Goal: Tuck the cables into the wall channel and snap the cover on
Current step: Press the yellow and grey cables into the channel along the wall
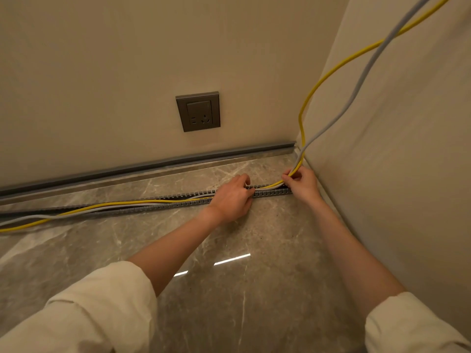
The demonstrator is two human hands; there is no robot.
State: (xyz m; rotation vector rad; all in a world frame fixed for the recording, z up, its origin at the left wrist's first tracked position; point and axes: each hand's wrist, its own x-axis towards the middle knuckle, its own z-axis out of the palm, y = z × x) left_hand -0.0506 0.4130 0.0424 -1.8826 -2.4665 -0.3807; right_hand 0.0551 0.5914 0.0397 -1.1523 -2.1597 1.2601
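A grey slotted cable channel (272,192) lies on the marble floor, running from the left edge toward the corner on the right. A yellow cable (331,72) and a grey cable (362,80) drop from the upper right into the corner and run along the channel to the left, partly inside it. My right hand (303,186) pinches both cables at the channel's right end. My left hand (233,197) presses down on the channel and cables a little further left. A long grey strip (153,165), possibly the cover, lies along the base of the wall.
A grey wall socket (198,112) sits on the back wall above the strip. The side wall (395,174) closes the corner on the right. The glossy marble floor (229,289) stretches toward me.
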